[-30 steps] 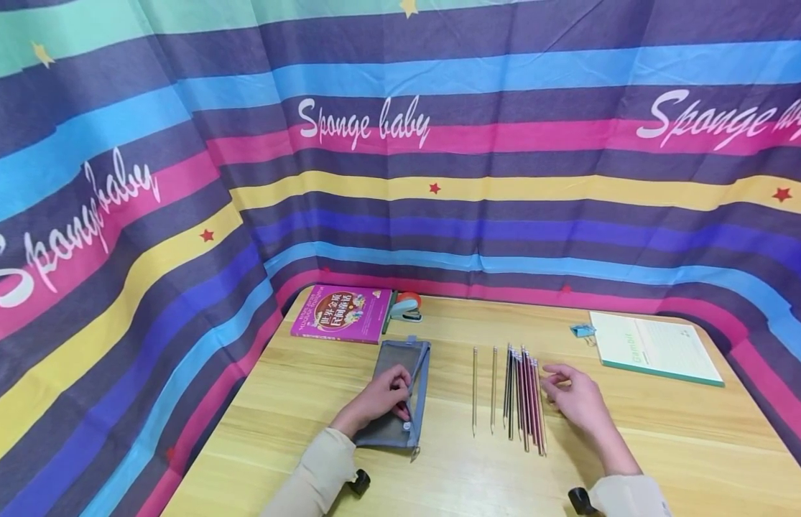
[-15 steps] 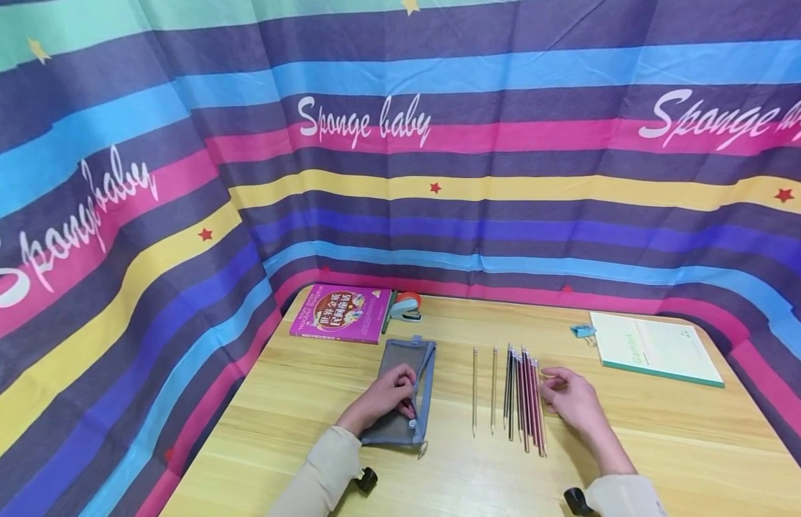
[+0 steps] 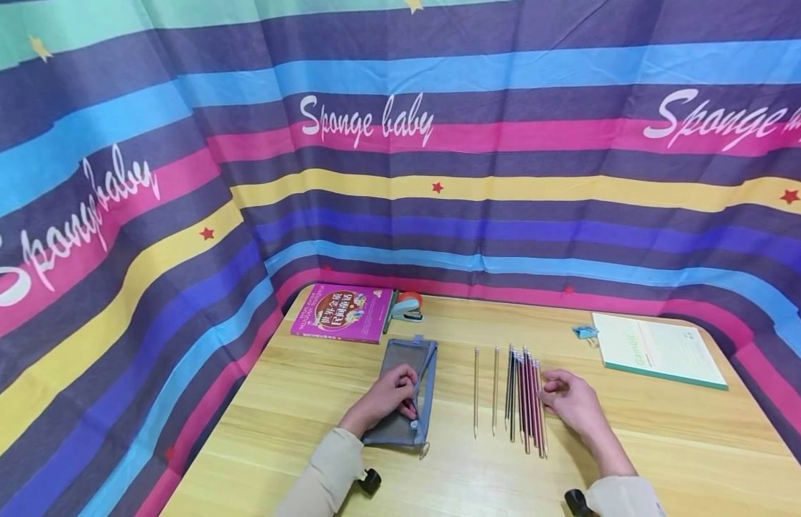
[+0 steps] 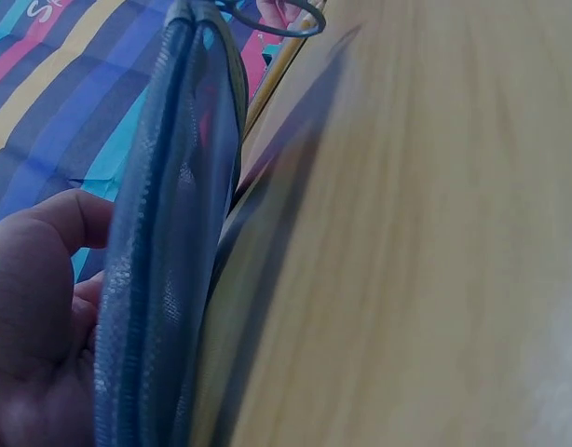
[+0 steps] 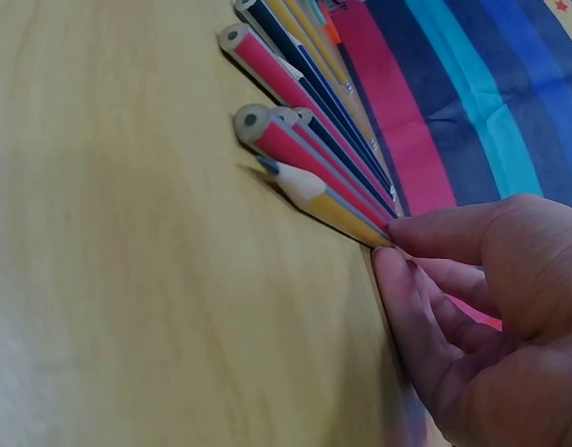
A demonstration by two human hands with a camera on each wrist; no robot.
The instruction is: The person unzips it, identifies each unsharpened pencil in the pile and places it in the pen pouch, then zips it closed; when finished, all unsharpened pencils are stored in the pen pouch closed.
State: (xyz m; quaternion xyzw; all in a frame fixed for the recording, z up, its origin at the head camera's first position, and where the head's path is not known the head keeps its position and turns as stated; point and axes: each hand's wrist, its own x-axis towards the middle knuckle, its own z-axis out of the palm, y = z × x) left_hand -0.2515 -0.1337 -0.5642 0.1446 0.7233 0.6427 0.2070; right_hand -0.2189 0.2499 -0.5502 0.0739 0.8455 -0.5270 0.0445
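Note:
A grey-blue mesh pencil pouch [image 3: 400,359] lies left of centre on the table, its zipped side gaping. My left hand [image 3: 386,398] pinches the edge of that opening; its fingertips are partly hidden behind the pouch in the left wrist view. To the right lies a bunch of pencils [image 3: 526,402], several dark and red-striped ones side by side. At the bunch's right edge my right hand [image 3: 576,406] pinches a yellow pencil [image 5: 340,216] between thumb and index finger, the pencil still on the table. Two yellowish pencils [image 3: 496,391] lie apart, left of the bunch.
Behind the pouch lie a purple book [image 3: 348,314] and a light-blue stapler [image 3: 406,310]. A blue binder clip [image 3: 585,332] and a pale notebook [image 3: 659,350] are at the back right. A striped curtain [image 3: 491,165] surrounds the table [image 3: 465,474].
My left hand and the pouch have shifted slightly right, and the opening gapes wider. My right hand has moved a little left, onto the edge of the pencil bunch.

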